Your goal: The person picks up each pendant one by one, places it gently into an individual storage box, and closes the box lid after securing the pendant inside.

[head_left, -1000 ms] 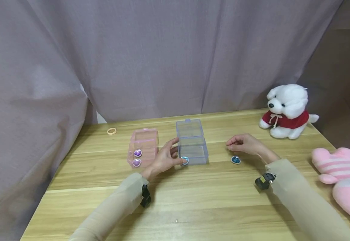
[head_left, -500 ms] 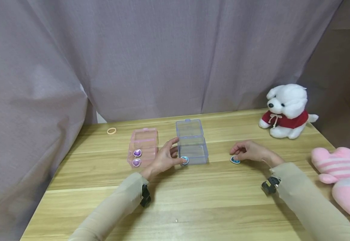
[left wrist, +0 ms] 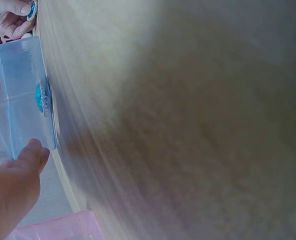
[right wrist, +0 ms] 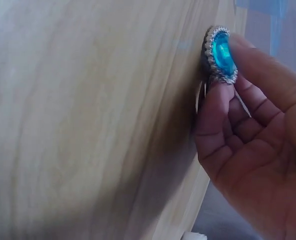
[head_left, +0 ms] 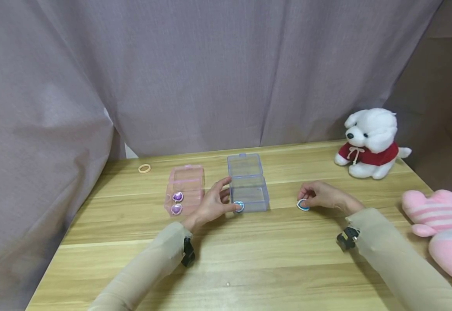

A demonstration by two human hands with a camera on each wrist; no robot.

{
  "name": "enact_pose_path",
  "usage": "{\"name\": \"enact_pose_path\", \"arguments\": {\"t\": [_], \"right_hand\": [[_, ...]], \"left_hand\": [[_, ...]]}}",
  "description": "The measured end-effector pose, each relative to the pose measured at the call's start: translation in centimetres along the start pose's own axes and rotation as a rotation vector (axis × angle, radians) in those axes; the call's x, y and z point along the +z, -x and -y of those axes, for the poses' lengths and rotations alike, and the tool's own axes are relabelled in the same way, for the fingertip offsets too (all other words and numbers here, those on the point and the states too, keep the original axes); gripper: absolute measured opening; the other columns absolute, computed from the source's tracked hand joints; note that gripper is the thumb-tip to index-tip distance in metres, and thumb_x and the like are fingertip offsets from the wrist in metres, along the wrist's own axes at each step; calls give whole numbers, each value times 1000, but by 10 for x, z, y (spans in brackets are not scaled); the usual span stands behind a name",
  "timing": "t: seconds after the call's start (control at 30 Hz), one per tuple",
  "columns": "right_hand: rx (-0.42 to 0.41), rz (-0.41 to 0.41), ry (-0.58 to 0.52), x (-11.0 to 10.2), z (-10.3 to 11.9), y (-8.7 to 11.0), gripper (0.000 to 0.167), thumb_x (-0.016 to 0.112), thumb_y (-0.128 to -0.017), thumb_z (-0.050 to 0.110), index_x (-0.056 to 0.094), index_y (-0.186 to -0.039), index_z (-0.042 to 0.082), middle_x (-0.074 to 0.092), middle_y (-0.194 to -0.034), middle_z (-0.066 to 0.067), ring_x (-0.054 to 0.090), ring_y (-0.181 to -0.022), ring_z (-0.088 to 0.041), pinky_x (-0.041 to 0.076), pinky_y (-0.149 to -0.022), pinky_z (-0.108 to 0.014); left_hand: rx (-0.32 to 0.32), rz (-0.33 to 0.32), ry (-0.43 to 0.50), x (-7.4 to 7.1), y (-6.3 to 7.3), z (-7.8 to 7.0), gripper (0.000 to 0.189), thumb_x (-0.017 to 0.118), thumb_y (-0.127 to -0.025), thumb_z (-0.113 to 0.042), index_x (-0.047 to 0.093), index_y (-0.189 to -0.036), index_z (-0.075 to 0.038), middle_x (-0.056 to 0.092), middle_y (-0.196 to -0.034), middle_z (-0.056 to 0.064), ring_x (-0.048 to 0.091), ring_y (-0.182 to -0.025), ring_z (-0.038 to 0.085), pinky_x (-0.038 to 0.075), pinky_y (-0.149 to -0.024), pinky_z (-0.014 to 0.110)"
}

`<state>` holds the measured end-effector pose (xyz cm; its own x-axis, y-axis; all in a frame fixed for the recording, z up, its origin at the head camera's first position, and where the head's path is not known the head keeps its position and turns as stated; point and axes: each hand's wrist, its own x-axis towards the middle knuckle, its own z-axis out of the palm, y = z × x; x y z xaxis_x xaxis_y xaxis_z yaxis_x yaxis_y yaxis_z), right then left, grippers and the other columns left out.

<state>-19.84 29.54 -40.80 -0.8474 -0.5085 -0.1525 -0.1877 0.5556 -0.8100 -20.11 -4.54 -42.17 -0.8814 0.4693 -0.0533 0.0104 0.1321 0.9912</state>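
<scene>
My right hand [head_left: 323, 196] pinches a blue gem [right wrist: 223, 52] with a beaded silver rim between thumb and fingers, just above the table. My left hand [head_left: 210, 207] holds the left side of a see-through blue box [head_left: 253, 196], its lid hinged back flat on the table. Inside that box, at the front left corner, sits another blue gem [left wrist: 41, 97], partly behind my thumb in the head view. Two purple gems [head_left: 177, 197] lie in the open pink box [head_left: 192, 196], left of my left hand.
An orange ring [head_left: 144, 169] lies at the back left of the wooden table [head_left: 226, 259]. A white plush dog [head_left: 374, 134] in red sits back right, and a pink striped plush toy [head_left: 440, 216] lies at the right edge. A grey curtain [head_left: 195, 77] hangs behind.
My right hand has come down onto the loose blue gem on the table, taken hold of it and tilted it up. My left hand and both boxes have stayed put.
</scene>
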Motion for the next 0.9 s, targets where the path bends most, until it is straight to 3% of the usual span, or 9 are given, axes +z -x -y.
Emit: {"name": "enact_pose_path", "arguments": {"t": [0.23, 0.37, 0.47, 0.77, 0.9], "right_hand": [[53, -53, -81, 2, 1, -4, 25, 65, -84, 2, 55, -100, -15, 59, -76, -1, 48, -62, -1, 45, -53, -17], [104, -133, -132, 1, 6, -8, 35, 60, -90, 6, 54, -117, -14, 64, -87, -2, 55, -70, -1, 53, -59, -19], [110, -197, -182, 0, 13, -13, 39, 59, -91, 8, 51, -122, -15, 64, -86, 1, 59, -73, -1, 56, -63, -18], [81, -262, -550, 11, 55, -36, 43, 54, -93, 1, 37, -127, -18, 66, -84, 6, 66, -77, -5, 58, -73, -17], [59, -250, -631, 24, 72, -50, 45, 53, -93, -2, 35, -131, -18, 66, -85, 4, 67, -76, -8, 58, -76, -21]], "left_hand": [[2, 5, 2, 0, -2, 0, 97, 75, -72, 6, 16, -149, -3, 33, -145, 27, 40, -131, 38, 46, -102, 38], [-5, -6, -26, 0, -1, -1, 96, 76, -72, 4, 18, -148, -4, 35, -145, 25, 42, -131, 35, 47, -101, 34], [-6, -13, -44, 0, -1, -1, 96, 77, -72, 2, 19, -148, -4, 36, -145, 24, 43, -130, 34, 48, -100, 32], [-6, -9, -22, 0, -1, -1, 95, 76, -72, 4, 19, -148, -4, 36, -144, 25, 43, -130, 35, 49, -99, 33], [-7, -10, -24, 0, -1, 0, 95, 76, -72, 3, 19, -148, -4, 36, -145, 25, 43, -130, 35, 48, -99, 33]]}}
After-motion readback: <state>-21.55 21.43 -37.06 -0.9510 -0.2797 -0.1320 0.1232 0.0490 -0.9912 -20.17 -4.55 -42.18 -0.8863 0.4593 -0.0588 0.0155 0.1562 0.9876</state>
